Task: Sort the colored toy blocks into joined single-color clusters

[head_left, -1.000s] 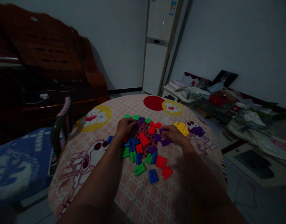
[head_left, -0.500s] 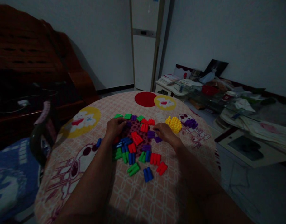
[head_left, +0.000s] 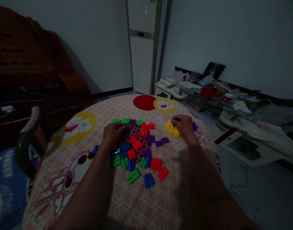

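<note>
A round table under a patterned cloth [head_left: 146, 204] carries loose plastic blocks in red, green, blue and purple. At the right, the person's right hand [head_left: 183, 125] hangs over a heap of yellow blocks [head_left: 171, 129], thumb and fingers narrowed on what looks like a small purple piece [head_left: 173, 122]. Just beyond that hand lies a purple cluster [head_left: 195, 126], partly hidden. The left hand [head_left: 113, 132] rests at the far-left edge of the loose blocks, fingers curled, with another purple block [head_left: 127, 128] at its tips; whether it is gripped, I cannot tell. A light fingertip pinch, wrist raised, would probably suit best, since a low palm could scatter the yellow heap.
</note>
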`<action>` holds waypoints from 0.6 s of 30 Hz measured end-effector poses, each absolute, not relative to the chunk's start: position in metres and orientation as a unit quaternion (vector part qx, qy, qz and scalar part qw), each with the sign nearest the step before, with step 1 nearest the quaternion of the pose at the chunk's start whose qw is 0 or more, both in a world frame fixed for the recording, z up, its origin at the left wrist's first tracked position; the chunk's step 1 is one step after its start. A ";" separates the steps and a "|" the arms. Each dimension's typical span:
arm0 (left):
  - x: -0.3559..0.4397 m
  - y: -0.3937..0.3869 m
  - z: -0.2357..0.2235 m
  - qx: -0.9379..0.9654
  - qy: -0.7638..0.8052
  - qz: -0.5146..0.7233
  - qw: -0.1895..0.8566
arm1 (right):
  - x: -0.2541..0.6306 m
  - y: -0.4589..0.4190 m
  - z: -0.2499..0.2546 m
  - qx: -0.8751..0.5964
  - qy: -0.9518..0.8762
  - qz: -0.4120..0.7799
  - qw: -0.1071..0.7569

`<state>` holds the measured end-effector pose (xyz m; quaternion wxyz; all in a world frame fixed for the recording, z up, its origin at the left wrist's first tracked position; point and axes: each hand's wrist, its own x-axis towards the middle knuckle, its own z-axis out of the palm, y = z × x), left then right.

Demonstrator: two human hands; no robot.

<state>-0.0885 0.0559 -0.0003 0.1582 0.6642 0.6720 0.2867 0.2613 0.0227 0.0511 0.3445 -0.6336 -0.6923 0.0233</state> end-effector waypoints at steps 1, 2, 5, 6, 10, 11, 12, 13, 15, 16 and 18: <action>-0.089 0.056 -0.001 0.664 0.673 0.285 0.156 | 0.274 0.023 0.053 -0.645 -0.674 0.016 0.360; -0.089 0.057 -0.001 0.664 0.674 0.283 0.156 | 0.286 0.023 0.053 -0.660 -0.658 0.004 0.364; -0.089 0.057 -0.001 0.667 0.673 0.279 0.156 | 0.319 0.016 0.049 -0.712 -0.612 -0.046 0.342; -0.089 0.057 -0.001 0.668 0.672 0.277 0.157 | 0.328 0.013 0.046 -0.725 -0.599 -0.058 0.336; -0.089 0.055 0.001 0.669 0.673 0.274 0.153 | 0.352 0.003 0.035 -0.724 -0.595 -0.047 0.346; -0.089 0.055 0.001 0.671 0.673 0.274 0.150 | 0.355 0.003 0.032 -0.718 -0.600 -0.041 0.351; -0.089 0.054 0.001 0.672 0.672 0.273 0.147 | 0.357 0.002 0.031 -0.714 -0.604 -0.040 0.353; -0.088 0.054 0.001 0.674 0.672 0.271 0.145 | 0.358 0.003 0.030 -0.713 -0.606 -0.045 0.350; -0.088 0.054 0.002 0.673 0.675 0.268 0.143 | 0.358 0.004 0.028 -0.719 -0.609 -0.066 0.328; -0.088 0.054 0.002 0.671 0.676 0.269 0.144 | 0.357 0.005 0.027 -0.725 -0.609 -0.080 0.311; -0.088 0.054 0.002 0.667 0.678 0.273 0.146 | 0.354 0.007 0.027 -0.741 -0.607 -0.105 0.268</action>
